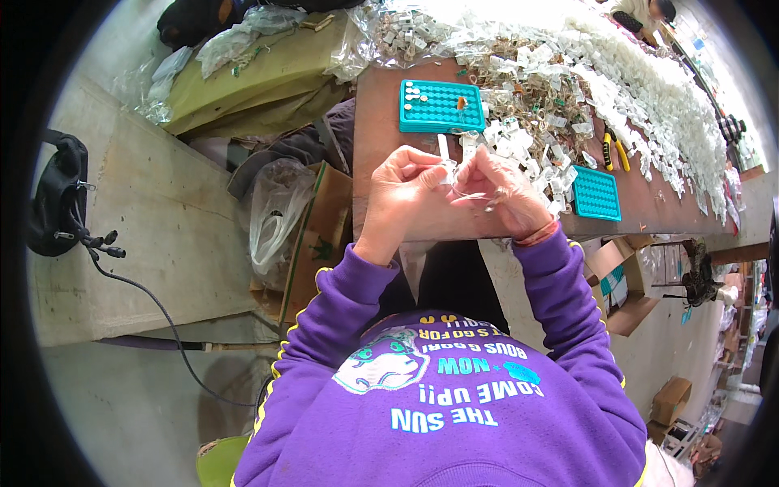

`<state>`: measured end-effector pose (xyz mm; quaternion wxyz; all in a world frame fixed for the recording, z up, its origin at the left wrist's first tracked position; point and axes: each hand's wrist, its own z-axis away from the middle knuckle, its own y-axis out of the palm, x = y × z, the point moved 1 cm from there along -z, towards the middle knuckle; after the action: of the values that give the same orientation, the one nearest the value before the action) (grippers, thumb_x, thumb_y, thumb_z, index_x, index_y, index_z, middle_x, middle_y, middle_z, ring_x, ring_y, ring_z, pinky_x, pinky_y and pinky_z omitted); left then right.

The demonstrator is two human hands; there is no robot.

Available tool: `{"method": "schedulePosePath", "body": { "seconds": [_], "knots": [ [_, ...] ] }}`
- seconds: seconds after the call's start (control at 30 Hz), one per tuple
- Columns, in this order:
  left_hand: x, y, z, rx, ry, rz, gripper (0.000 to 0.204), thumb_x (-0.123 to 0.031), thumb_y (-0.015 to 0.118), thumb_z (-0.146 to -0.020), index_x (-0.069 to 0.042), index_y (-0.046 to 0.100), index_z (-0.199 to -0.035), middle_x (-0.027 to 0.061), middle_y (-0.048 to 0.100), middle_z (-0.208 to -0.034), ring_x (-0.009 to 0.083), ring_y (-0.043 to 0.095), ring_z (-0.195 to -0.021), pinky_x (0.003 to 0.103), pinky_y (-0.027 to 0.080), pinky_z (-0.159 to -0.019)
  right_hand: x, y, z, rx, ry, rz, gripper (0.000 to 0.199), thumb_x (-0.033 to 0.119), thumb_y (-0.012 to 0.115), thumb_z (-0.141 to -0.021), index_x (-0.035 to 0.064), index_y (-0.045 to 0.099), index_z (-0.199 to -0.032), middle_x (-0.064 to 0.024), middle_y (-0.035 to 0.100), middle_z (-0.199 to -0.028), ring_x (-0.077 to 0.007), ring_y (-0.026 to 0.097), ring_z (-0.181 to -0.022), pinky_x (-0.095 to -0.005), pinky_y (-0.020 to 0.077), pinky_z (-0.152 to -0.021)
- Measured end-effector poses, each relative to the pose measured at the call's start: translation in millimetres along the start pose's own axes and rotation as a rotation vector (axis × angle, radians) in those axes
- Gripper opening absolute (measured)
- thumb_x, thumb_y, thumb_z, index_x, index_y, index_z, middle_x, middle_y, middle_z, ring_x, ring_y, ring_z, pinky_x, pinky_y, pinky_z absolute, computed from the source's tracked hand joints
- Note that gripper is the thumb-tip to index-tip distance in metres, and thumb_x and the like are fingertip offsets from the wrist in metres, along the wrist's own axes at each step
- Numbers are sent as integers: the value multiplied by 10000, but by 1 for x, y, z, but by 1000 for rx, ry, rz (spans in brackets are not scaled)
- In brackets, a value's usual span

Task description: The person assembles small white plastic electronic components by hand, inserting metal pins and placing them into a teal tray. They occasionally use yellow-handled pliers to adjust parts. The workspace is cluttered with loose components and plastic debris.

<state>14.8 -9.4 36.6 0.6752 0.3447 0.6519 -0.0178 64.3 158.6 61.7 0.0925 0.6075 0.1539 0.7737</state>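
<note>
My left hand (406, 185) and my right hand (510, 188) are close together above the table's near edge. Both are closed, fingertips pinching a small clear plastic piece (471, 195) whose thin, shiny part hangs between them; its exact kind is too small to tell. A narrow white strip (444, 146) sticks up by the left fingertips. Just beyond lies a teal compartment tray (442, 123), with a few small white round pieces and an orange-brown bit in it. Right beside the fingers spreads a heap of small clear tags and tan loops (527, 105).
Pliers with yellow and black handles (614, 152) lie right of the heap, near a second teal tray (596, 195). White plastic pieces (649, 97) cover the far table. At left stands a cardboard box (312, 243) with a clear bag (280, 215). A cable (162, 312) hangs along the wall.
</note>
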Motion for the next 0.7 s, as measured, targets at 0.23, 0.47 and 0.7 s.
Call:
{"method": "schedulePosePath", "body": {
  "seconds": [0.23, 0.47, 0.7],
  "knots": [
    [7, 0, -4, -99, 106, -84, 119, -48, 665, -879, -21, 589, -968, 53, 662, -864, 94, 625, -778, 219, 507, -723, -2, 6, 2, -72, -63, 508, 206, 204, 655, -894, -2, 657, -897, 13, 612, -784, -52, 542, -726, -208, 435, -638],
    [14, -2, -5, -221, 81, -17, 133, -76, 672, -882, -24, 563, -936, 41, 634, -833, 107, 620, -749, 224, 509, -694, 0, 23, 16, -271, -706, 1339, 83, 47, 632, -752, 70, 624, -832, -96, 622, -714, -239, 631, -655, -317, 504, -612],
    [19, 7, -1, -296, -36, 385, 108, -112, 584, -945, -20, 543, -985, 72, 622, -912, 140, 620, -818, 271, 524, -768, -8, 32, 14, -255, -895, 1315, 167, 87, 669, -731, 61, 623, -889, -58, 608, -674, -235, 630, -665, -325, 517, -658]
  ]
}}
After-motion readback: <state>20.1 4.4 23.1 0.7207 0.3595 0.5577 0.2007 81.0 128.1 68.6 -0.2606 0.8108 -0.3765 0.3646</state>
